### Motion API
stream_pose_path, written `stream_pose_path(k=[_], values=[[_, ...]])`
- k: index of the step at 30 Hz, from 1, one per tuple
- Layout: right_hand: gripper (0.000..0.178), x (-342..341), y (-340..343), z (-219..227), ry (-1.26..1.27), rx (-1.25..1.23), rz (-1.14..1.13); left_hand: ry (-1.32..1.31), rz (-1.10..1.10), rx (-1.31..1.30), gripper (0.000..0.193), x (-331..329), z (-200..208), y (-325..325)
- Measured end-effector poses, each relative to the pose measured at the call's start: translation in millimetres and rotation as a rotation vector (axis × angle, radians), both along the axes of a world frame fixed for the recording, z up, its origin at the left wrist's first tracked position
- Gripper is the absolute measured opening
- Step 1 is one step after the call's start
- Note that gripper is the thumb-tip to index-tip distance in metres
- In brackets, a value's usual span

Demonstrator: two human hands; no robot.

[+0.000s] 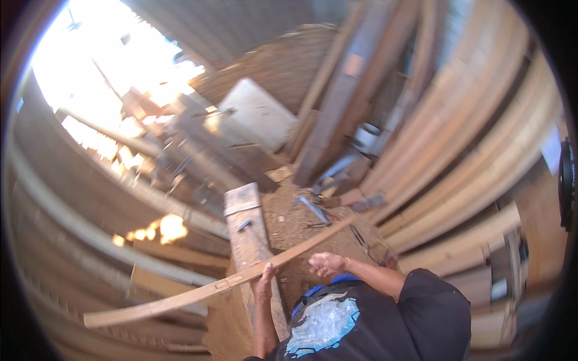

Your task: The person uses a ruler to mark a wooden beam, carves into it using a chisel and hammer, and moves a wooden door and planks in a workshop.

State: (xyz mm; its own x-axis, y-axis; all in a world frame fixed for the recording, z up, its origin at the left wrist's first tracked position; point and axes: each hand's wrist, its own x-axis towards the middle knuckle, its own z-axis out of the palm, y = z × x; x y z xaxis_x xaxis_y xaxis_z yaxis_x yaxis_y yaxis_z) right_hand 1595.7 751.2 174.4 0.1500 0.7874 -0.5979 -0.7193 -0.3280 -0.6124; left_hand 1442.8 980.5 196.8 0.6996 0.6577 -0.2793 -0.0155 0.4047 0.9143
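- We had a long, thin wood strip [218,287] that began low on the left and slanted up to the right, crossing over a plank. We could not tell if the two touched.
- We saw that wide plank [244,203] under the strip, with a small gray piece [243,225] lying on it.
- Our left hand [264,281] gripped the strip near its middle.
- We saw a blue-gray tool [313,209] past the strip.
- Our right hand [328,263] was curled closed, near the strip. We could not tell if anything was inside.
- We saw big, long boards [463,126] on the right, all blurry.
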Motion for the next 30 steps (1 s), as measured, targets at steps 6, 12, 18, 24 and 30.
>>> stream_pose_path(k=[6, 12, 18, 24, 30], values=[[0.04, -12, -102, -7, 0.152, 0.217, -0.736, -0.075, -0.379, -0.009, 0.023, 81, 27, -55], [0.043, -72, -218, 31, 0.119, 0.51, -1.167, -0.066, -0.575, -0.162, 0.025, 118, 31, -145], [0.033, -132, -316, 72, 0.047, 0.576, -1.518, 0.068, -0.754, -0.319, 0.022, 117, 44, -252], [0.032, -143, -396, 126, -0.618, 0.402, -1.728, 0.166, -0.828, -0.641, 0.028, 100, 58, -365], [0.035, -119, -443, 183, -1.104, 0.266, -1.778, 0.33, -1.275, -0.848, 0.044, 92, 74, -439]])
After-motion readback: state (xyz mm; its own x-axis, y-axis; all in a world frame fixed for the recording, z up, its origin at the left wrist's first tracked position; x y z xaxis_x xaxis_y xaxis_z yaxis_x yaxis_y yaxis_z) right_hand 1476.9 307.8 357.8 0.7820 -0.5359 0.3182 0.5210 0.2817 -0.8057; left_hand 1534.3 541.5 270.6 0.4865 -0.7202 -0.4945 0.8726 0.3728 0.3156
